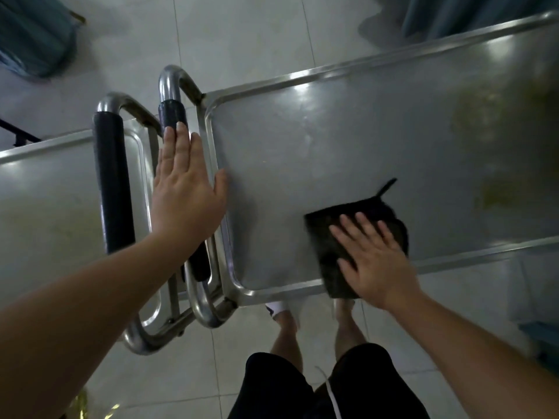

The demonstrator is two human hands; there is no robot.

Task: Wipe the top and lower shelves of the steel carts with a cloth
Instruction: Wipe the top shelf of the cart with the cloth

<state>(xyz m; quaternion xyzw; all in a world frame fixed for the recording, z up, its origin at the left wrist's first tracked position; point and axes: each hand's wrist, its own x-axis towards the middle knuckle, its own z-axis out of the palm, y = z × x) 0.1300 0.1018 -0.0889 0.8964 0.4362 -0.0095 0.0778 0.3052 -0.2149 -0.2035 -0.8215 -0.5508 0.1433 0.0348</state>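
Both hands lie flat, left hand (pixel 184 189) steadying the cart handle (pixel 173 116), right hand (pixel 372 261) pressing the dark cloth (pixel 329 234); sweep toward what look like yellowish smears (pixel 496 192).

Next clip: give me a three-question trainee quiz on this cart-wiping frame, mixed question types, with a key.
1. True or false: the right hand presses the dark cloth flat on the top shelf with straight fingers.
2. Where does the left hand rest?
A. On the cloth
B. Over the padded handle and shelf rim at the cart's end
C. On the floor
3. Fill in: the cloth lies near the shelf's ____ edge, partly overhanging the rim.

Key
1. True.
2. B; its fingers are straight, curled round nothing.
3. Near, meaning the side by the person's feet; yellowish smears farther right on the shelf are not yet under the cloth.
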